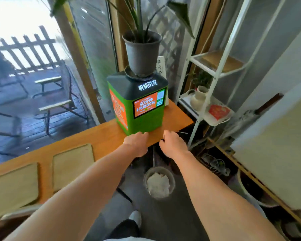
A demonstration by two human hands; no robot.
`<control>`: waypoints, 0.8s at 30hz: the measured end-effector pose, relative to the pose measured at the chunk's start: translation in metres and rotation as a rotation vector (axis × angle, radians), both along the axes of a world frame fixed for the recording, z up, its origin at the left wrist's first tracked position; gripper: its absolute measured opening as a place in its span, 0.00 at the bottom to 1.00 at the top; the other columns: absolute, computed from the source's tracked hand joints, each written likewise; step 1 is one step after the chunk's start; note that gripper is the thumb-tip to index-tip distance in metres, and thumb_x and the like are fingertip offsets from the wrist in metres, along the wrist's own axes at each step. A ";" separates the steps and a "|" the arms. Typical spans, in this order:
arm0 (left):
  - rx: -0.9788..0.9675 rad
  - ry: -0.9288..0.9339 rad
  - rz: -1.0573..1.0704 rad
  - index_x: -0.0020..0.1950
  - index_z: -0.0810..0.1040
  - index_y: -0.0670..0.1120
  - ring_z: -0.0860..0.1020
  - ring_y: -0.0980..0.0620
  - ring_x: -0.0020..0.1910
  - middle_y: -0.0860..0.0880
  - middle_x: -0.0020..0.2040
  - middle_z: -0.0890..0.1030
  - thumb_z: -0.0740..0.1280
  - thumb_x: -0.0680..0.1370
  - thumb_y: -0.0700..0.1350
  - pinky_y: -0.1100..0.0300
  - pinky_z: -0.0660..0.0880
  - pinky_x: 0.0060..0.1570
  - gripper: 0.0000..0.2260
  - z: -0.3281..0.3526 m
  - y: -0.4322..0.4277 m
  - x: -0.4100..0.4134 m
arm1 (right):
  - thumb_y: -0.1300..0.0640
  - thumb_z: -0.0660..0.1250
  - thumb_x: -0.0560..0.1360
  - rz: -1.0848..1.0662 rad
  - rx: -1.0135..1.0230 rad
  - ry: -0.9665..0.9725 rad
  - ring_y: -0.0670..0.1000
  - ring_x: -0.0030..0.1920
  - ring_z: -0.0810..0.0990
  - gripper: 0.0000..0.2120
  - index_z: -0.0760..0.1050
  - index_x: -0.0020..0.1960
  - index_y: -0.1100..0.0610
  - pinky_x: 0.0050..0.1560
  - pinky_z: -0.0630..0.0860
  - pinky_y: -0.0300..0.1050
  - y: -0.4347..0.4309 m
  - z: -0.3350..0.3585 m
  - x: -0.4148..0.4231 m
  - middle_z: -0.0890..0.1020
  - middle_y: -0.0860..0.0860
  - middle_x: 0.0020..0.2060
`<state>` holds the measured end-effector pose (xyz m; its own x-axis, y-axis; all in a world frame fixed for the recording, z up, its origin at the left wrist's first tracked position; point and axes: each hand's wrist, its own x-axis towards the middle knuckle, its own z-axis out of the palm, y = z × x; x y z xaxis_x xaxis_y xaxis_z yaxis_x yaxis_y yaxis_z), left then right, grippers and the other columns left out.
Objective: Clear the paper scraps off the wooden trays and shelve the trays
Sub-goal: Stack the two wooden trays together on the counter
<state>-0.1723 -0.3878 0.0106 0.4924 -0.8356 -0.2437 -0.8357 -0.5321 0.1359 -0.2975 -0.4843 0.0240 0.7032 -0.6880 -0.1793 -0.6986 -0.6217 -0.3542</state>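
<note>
Two pale wooden trays lie flat on the orange-brown counter [101, 136]: one tray [73, 166] mid-left, the other tray [12, 186] at the far left. Both tops look bare. My left hand [136, 142] hovers over the counter's front edge, just below the green box, fingers curled under and holding nothing that I can see. My right hand [172, 143] hangs beside it past the counter's edge, fingers also curled and empty. Below my hands a round bin [159, 184] on the floor holds crumpled white paper scraps [158, 185].
A green charging box [139, 105] with a potted plant [142, 54] on top stands on the counter's right end. A white wire shelf [215, 70] rises at the right with a wooden board, a vase and a red packet. A pale board [274, 153] leans at far right.
</note>
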 end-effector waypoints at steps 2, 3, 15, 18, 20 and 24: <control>0.004 0.008 0.053 0.60 0.71 0.46 0.78 0.38 0.55 0.44 0.55 0.77 0.62 0.72 0.43 0.48 0.74 0.44 0.16 -0.001 0.026 -0.002 | 0.52 0.60 0.79 0.067 0.004 -0.013 0.62 0.56 0.77 0.11 0.70 0.56 0.58 0.47 0.72 0.52 0.015 0.004 0.012 0.76 0.58 0.57; 0.007 0.010 0.082 0.59 0.71 0.46 0.79 0.39 0.54 0.44 0.55 0.77 0.62 0.72 0.43 0.49 0.73 0.42 0.15 -0.001 0.041 -0.003 | 0.52 0.60 0.78 0.100 0.008 -0.018 0.62 0.56 0.77 0.11 0.71 0.56 0.59 0.49 0.74 0.54 0.025 0.005 0.018 0.76 0.58 0.57; -0.089 -0.047 0.556 0.53 0.73 0.47 0.79 0.44 0.43 0.47 0.47 0.78 0.62 0.78 0.48 0.52 0.72 0.36 0.07 -0.013 0.232 0.017 | 0.52 0.59 0.79 0.533 0.018 0.078 0.58 0.49 0.78 0.07 0.71 0.52 0.55 0.42 0.71 0.49 0.179 -0.026 0.078 0.77 0.55 0.53; -0.102 -0.030 0.583 0.56 0.73 0.46 0.79 0.44 0.45 0.46 0.49 0.78 0.61 0.79 0.48 0.51 0.76 0.39 0.09 -0.010 0.264 0.039 | 0.52 0.59 0.78 0.540 -0.001 0.092 0.58 0.49 0.77 0.05 0.69 0.50 0.54 0.43 0.69 0.48 0.195 -0.023 0.104 0.77 0.55 0.52; -0.111 -0.017 0.573 0.57 0.73 0.45 0.79 0.43 0.47 0.45 0.50 0.79 0.60 0.79 0.48 0.51 0.76 0.40 0.10 -0.010 0.282 0.052 | 0.52 0.59 0.79 0.528 0.002 0.088 0.56 0.46 0.75 0.05 0.68 0.48 0.53 0.43 0.70 0.49 0.202 -0.022 0.118 0.77 0.54 0.51; -0.128 0.018 0.551 0.57 0.73 0.46 0.79 0.44 0.44 0.46 0.49 0.78 0.59 0.79 0.48 0.52 0.75 0.39 0.10 -0.018 0.328 0.088 | 0.51 0.59 0.79 0.497 0.009 0.119 0.54 0.46 0.75 0.05 0.69 0.49 0.53 0.44 0.74 0.50 0.230 -0.030 0.146 0.77 0.53 0.50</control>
<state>-0.0841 -0.0597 -0.0079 0.8610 -0.4795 -0.1697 -0.4358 -0.8675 0.2399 -0.1512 -0.2543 -0.0058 0.9194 -0.2736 -0.2826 -0.3550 -0.8865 -0.2967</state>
